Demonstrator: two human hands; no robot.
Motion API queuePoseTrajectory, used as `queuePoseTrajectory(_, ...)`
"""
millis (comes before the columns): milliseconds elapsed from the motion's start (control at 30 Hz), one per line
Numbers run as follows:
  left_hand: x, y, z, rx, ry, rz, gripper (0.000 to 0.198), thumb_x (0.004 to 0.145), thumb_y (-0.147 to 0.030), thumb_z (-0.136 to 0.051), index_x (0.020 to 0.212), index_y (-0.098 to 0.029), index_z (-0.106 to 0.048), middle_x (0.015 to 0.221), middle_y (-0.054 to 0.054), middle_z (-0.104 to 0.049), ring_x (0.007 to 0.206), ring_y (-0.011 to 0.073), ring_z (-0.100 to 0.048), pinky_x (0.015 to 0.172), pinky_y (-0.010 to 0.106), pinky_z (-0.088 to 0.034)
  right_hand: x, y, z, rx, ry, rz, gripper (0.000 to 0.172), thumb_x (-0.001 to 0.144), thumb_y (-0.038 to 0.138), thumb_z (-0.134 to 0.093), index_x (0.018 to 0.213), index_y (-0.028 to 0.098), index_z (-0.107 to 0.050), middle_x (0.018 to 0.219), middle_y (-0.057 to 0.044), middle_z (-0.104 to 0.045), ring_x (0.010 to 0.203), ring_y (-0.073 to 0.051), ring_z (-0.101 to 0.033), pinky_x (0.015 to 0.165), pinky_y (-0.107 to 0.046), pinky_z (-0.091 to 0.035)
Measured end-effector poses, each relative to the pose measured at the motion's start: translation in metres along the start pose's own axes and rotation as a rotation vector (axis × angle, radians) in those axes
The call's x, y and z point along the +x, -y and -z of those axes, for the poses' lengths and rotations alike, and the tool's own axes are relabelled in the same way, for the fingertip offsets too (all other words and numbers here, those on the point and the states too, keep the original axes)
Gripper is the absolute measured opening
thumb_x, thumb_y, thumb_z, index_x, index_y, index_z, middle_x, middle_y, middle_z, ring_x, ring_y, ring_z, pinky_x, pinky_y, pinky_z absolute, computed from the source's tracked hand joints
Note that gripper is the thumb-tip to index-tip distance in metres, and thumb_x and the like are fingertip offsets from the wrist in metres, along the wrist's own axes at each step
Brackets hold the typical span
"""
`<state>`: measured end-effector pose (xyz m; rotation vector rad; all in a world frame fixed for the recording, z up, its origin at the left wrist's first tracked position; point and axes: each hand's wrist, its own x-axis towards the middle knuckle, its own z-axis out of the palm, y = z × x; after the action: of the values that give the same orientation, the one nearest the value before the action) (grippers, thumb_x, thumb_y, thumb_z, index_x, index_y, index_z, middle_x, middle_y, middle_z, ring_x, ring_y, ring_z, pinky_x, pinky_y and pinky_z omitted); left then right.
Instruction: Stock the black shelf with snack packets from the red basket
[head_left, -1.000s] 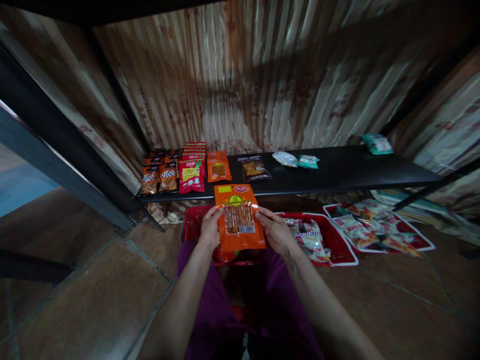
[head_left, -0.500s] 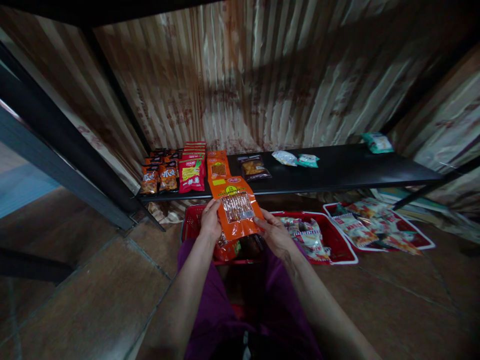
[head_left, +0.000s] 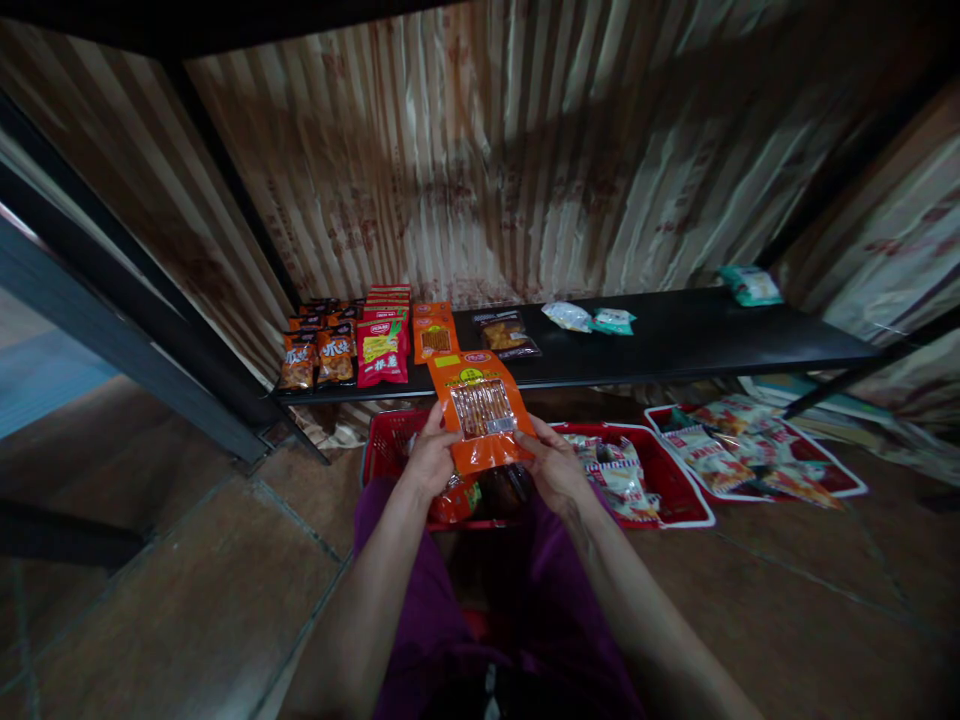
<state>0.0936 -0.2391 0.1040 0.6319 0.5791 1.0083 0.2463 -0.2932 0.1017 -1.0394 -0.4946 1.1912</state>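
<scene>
Between my hands is an orange snack packet [head_left: 484,408] with a clear window showing rows of thin brown sticks. My left hand [head_left: 433,455] is closed on its left edge, and my right hand [head_left: 553,462] pinches its lower right corner. The packet is held tilted in front of the black shelf [head_left: 675,345], above a red basket [head_left: 386,440]. Another orange packet [head_left: 434,333] lies on the shelf just beyond, beside a row of pink-red packets [head_left: 382,348]. More packets [head_left: 456,500] are in the basket below, partly hidden by my hands.
Orange-and-black packets [head_left: 336,355] stand at the shelf's left end. A dark packet [head_left: 506,333], a white packet [head_left: 568,316] and green-white packets [head_left: 615,321] lie farther right. Two more red baskets [head_left: 686,510] of snacks stand on the floor. A metal post [head_left: 150,280] rises at left.
The held orange packet has moved slightly right and away from the orange packet on the shelf. My left hand has shifted right with it, its thumb now lying across the packet's edge.
</scene>
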Motion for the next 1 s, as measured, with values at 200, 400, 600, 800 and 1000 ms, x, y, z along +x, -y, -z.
queuePoseTrajectory(200, -0.001, 0.001, -0.001, -0.014, 0.009, 0.010, 0.074, 0.054, -0.002, -0.063, 0.122, -0.029, -0.051, 0.098, 0.000, -0.069, 0.086, 0.0166, -0.064, 0.087, 0.033, -0.046, 0.003, -0.005, 0.000, -0.052, 0.002, 0.046, 0.039, 0.057, 0.028, -0.078, 0.095, 0.028, -0.071, 0.091, 0.002, -0.074, 0.081, -0.020, -0.067, 0.070, -0.031, -0.053)
queuePoseTrajectory(400, -0.002, 0.002, 0.000, -0.005, 0.000, 0.000, 0.070, 0.055, -0.002, -0.061, 0.119, -0.029, -0.054, 0.097, 0.000, -0.069, 0.087, 0.0175, -0.065, 0.087, 0.034, -0.047, 0.017, -0.021, 0.012, -0.404, -0.064, 0.292, 0.058, 0.067, 0.030, -0.069, 0.124, 0.027, -0.055, 0.120, -0.004, -0.064, 0.111, -0.026, -0.058, 0.097, -0.043, -0.044)
queuePoseTrajectory(600, -0.002, 0.005, 0.001, -0.025, 0.067, -0.014, 0.070, 0.055, 0.000, -0.058, 0.120, -0.025, -0.052, 0.106, 0.002, -0.068, 0.099, 0.0190, -0.062, 0.093, 0.034, -0.043, 0.015, -0.022, 0.015, -1.112, -0.077, 0.760, 0.051, 0.080, 0.020, -0.051, 0.132, 0.020, -0.049, 0.143, -0.008, -0.042, 0.135, -0.026, -0.031, 0.110, -0.050, -0.028)
queuePoseTrajectory(800, -0.005, 0.004, -0.005, -0.018, 0.092, -0.028, 0.069, 0.055, -0.001, -0.057, 0.120, -0.025, -0.052, 0.116, 0.004, -0.064, 0.113, 0.0222, -0.056, 0.098, 0.036, -0.040, 0.012, -0.028, 0.009, -1.240, 0.023, 0.860, 0.062, 0.080, 0.006, -0.037, 0.139, 0.025, -0.039, 0.145, -0.004, -0.039, 0.139, -0.022, -0.025, 0.110, -0.047, -0.032)
queuePoseTrajectory(1000, -0.009, 0.003, -0.009, 0.010, 0.079, -0.023, 0.066, 0.056, -0.004, -0.064, 0.118, -0.024, -0.056, 0.115, 0.004, -0.065, 0.112, 0.0245, -0.057, 0.101, 0.040, -0.038, 0.009, -0.035, 0.006, -1.127, 0.078, 0.751, 0.052, 0.089, 0.021, -0.039, 0.140, 0.026, -0.037, 0.148, -0.004, -0.036, 0.138, -0.022, -0.027, 0.111, -0.047, -0.029)
